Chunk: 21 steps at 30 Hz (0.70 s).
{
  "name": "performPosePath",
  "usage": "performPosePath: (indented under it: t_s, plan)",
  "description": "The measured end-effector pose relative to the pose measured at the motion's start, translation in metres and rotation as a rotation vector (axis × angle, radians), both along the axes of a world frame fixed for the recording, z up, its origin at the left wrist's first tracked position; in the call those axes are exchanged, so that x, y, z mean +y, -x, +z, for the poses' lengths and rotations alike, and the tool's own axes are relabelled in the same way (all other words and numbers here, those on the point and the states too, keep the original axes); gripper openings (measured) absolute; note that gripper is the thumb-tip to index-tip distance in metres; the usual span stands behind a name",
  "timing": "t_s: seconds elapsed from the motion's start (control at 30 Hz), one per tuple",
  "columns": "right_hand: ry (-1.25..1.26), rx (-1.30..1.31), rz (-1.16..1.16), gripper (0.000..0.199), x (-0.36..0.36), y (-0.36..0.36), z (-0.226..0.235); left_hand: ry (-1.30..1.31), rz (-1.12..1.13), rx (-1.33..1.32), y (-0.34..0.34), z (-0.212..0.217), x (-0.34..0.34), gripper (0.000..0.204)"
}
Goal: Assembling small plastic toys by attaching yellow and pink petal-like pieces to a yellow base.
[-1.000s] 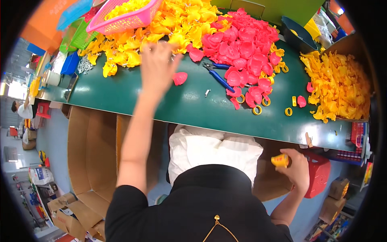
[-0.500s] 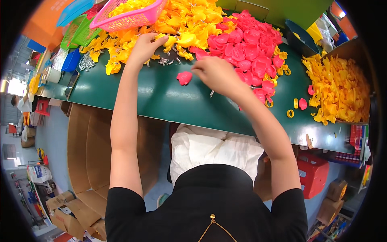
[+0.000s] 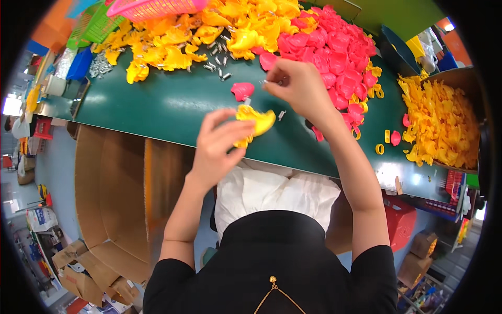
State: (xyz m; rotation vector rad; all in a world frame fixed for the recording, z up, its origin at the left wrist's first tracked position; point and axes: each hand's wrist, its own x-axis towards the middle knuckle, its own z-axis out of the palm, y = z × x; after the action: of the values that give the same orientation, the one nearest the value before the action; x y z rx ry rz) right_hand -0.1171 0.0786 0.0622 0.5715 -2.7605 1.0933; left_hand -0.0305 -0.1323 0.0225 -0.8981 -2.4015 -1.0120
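Observation:
My left hand (image 3: 217, 144) is closed round a curved yellow plastic part (image 3: 263, 121), held just above the front half of the green table (image 3: 172, 107). A small pale piece shows at the top of that part. Up and to the right, my right hand (image 3: 299, 86) is pinched. At its fingertips is a small shiny metal piece (image 3: 264, 82), too small to make out fully. Between the hands a pink plastic shell (image 3: 242, 90) lies on the table. A small silvery metal piece (image 3: 282, 114) lies below my right hand.
Heaped yellow parts (image 3: 167, 47) spread along the back, with loose metal pieces (image 3: 219, 63) before them. Pink shells (image 3: 340, 52) pile up at the right. A cardboard box (image 3: 455, 81) of yellow parts stands far right. A pink basket (image 3: 157, 8) sits at the back, beside yellow rings (image 3: 380, 149) lower right.
My left hand has come from the yellow heap toward me, now with a yellow part in it. My right hand has shifted slightly right and up, away from the pink shell.

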Motion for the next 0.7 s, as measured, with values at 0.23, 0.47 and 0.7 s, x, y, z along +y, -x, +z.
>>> performPosePath:
  t_s: [0.23, 0.47, 0.7]
  plan:
    - [0.129, -0.03, -0.151, 0.012, 0.027, -0.051, -0.033, 0.014, 0.053, -0.071, -0.019, -0.023, 0.015, 0.027]
    - [-0.061, 0.427, -0.112, 0.013, 0.024, -0.039, -0.035, 0.062, 0.077, -0.068, -0.022, -0.024, 0.016, 0.023]
    - [-0.117, 0.386, 0.125, 0.027, -0.031, -0.002, -0.034, 0.105, 0.08, -0.109, -0.024, -0.007, 0.016, 0.02]
